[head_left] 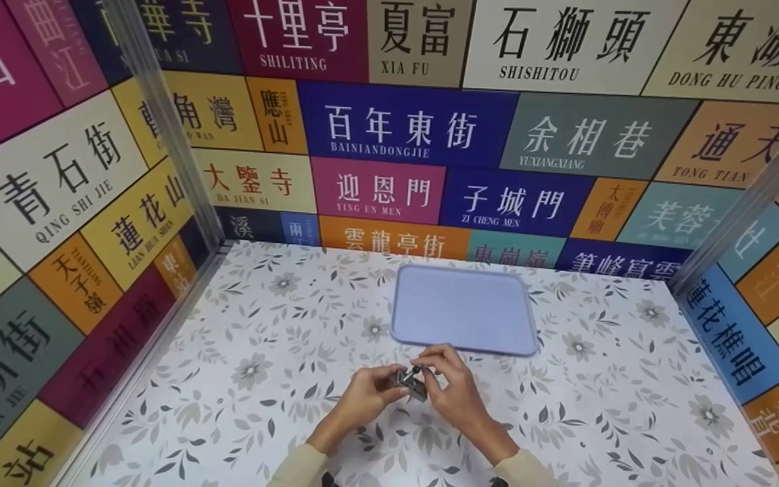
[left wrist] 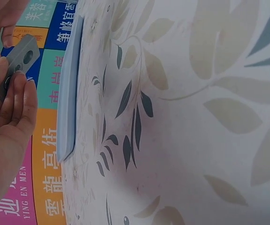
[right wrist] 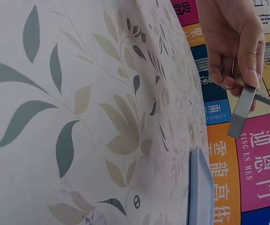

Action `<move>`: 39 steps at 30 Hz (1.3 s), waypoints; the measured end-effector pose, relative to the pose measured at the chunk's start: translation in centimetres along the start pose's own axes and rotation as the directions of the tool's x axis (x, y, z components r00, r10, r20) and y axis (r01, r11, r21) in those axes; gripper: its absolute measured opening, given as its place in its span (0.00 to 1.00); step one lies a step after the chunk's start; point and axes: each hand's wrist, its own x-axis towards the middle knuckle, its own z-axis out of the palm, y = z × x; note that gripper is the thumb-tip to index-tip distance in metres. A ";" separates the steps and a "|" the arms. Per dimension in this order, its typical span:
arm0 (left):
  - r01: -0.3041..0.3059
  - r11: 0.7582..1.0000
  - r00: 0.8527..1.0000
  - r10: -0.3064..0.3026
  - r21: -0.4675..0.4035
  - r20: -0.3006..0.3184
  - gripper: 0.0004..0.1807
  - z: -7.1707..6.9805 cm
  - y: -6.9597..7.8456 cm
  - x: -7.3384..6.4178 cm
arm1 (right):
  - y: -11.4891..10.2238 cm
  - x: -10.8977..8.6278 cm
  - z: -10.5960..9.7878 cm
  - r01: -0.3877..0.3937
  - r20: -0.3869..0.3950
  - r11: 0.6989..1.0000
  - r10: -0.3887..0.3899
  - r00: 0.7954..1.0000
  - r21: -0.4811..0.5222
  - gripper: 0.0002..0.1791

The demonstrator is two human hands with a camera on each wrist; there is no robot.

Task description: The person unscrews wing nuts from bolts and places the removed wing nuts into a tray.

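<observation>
My left hand (head_left: 366, 393) pinches a small grey metal block (right wrist: 242, 112) between thumb and fingers, above the table. A round hole shows near one end of the block in the left wrist view. A threaded bolt (right wrist: 266, 100) with a dark head stands out from the block's face. At that dark head are the thumb and fingers of my right hand (head_left: 456, 387), pinching it. The right wrist view cuts most of the right hand off at its edge. How deep the bolt sits in the block cannot be told.
A pale blue tray (head_left: 464, 308) lies on the table just beyond the hands. The table (head_left: 295, 325) has a white leaf-and-flower cover. Panels with coloured street-name signs (head_left: 406, 125) enclose its back and sides, with metal posts (head_left: 173, 128) at the corners.
</observation>
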 end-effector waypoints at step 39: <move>-0.009 1.000 1.000 0.009 -0.017 0.008 0.16 -0.2 -0.2 0.1 | 3.7 -1.8 0.9 -0.017 0.021 0.999 0.017 1.000 -0.029 0.22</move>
